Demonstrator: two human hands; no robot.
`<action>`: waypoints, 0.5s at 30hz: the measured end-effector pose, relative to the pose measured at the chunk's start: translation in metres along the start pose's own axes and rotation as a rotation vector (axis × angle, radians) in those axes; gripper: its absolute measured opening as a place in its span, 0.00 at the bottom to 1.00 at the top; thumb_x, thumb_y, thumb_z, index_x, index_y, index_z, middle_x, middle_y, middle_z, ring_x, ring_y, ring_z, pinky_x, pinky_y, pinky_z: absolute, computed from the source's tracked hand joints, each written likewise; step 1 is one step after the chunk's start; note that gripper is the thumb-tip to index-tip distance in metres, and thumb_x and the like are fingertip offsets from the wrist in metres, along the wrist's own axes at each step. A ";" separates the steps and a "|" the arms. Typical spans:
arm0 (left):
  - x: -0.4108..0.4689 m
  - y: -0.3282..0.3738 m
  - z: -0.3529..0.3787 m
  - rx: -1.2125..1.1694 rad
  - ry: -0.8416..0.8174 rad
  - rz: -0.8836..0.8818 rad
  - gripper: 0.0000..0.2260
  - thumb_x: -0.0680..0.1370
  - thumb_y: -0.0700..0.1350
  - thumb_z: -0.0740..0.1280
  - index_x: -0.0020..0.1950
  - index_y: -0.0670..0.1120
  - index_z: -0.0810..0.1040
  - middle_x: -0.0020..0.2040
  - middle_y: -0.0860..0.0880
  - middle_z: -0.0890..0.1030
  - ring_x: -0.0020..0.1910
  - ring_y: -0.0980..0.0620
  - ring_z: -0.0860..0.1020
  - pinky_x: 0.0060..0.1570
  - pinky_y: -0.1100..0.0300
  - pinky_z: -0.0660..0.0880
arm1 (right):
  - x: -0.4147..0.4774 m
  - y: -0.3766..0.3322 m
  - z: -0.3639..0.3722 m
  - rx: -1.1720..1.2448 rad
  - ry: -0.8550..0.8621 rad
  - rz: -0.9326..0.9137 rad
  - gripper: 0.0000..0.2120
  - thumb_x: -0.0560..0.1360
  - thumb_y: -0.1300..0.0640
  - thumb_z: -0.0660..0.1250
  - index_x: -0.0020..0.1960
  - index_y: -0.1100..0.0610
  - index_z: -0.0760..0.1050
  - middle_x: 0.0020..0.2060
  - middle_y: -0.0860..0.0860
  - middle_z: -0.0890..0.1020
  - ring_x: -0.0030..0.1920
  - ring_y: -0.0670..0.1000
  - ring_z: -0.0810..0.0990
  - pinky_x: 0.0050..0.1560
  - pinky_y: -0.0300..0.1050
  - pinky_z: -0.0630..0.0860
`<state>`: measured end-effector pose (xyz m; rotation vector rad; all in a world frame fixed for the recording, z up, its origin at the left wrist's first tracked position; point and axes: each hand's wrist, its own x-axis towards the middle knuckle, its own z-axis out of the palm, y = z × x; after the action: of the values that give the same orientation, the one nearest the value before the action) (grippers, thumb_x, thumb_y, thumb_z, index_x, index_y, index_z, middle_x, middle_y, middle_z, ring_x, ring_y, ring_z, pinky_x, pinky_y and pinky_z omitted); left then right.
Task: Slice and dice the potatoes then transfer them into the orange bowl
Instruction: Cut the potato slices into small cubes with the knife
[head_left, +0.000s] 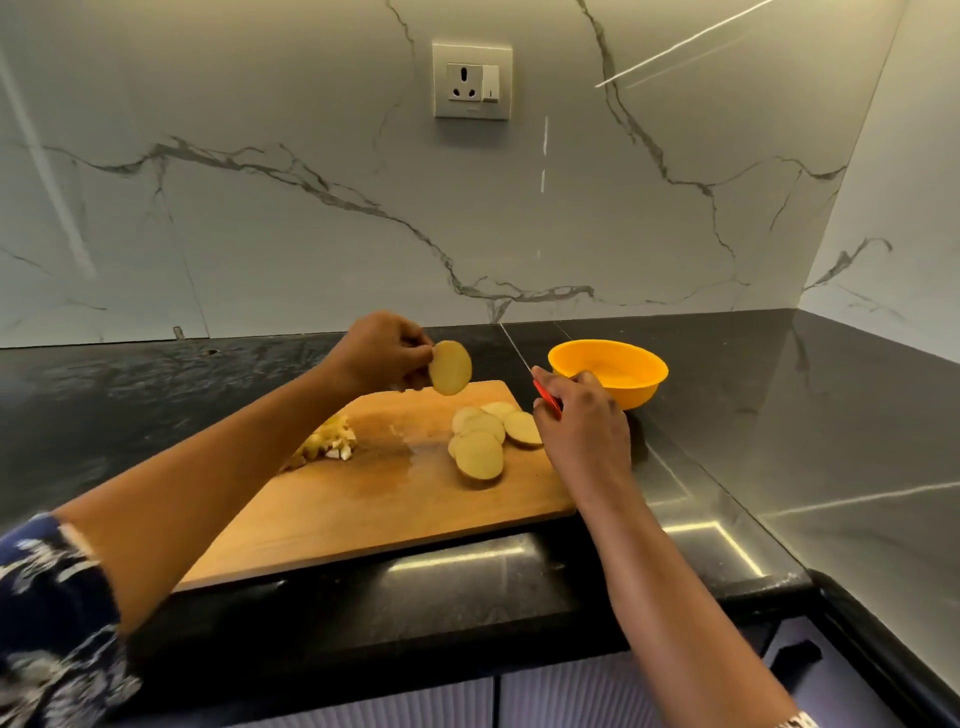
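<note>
Person's arms: one printed sleeve, rest bare.
Sleeve (52, 613) left of the cutting board (374, 499): dark navy, pale floral-looking print, blurred, ends around elbow. Left forearm (208, 467) and left hand (382, 353) over the board bare. Right arm (675, 587) and right hand (582, 431) at the board's right edge bare; pale patterned bit (797, 720) at arm's lower end, cropped, unclear.

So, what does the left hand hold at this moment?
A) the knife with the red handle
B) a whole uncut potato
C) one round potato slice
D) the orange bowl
C: the left hand pinches one round potato slice, lifted above the cutting board, while the knife is in the right hand.
</note>
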<state>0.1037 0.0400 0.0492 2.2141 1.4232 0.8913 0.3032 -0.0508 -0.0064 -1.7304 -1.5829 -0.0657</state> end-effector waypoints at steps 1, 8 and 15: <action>-0.015 -0.002 -0.010 -0.061 -0.011 -0.077 0.06 0.78 0.42 0.65 0.49 0.42 0.80 0.38 0.47 0.82 0.32 0.55 0.81 0.33 0.64 0.78 | -0.002 -0.003 0.000 0.005 -0.013 -0.003 0.20 0.80 0.54 0.62 0.71 0.48 0.69 0.52 0.51 0.75 0.49 0.48 0.74 0.44 0.39 0.65; -0.085 -0.022 -0.031 -0.128 -0.154 -0.363 0.05 0.77 0.40 0.66 0.48 0.42 0.80 0.38 0.46 0.83 0.31 0.56 0.81 0.30 0.66 0.76 | -0.033 -0.046 0.005 0.040 -0.055 -0.144 0.17 0.79 0.55 0.63 0.67 0.51 0.74 0.51 0.52 0.80 0.51 0.51 0.78 0.45 0.40 0.69; -0.106 -0.033 -0.025 0.250 -0.106 -0.138 0.11 0.75 0.47 0.69 0.56 0.47 0.81 0.48 0.51 0.83 0.41 0.57 0.79 0.47 0.64 0.76 | -0.071 -0.071 0.011 -0.019 -0.162 -0.219 0.20 0.80 0.53 0.60 0.71 0.49 0.68 0.57 0.48 0.78 0.54 0.46 0.76 0.47 0.35 0.67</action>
<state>0.0329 -0.0427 0.0147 2.2657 1.6908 0.5682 0.2207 -0.1079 -0.0157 -1.6043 -1.8921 -0.0489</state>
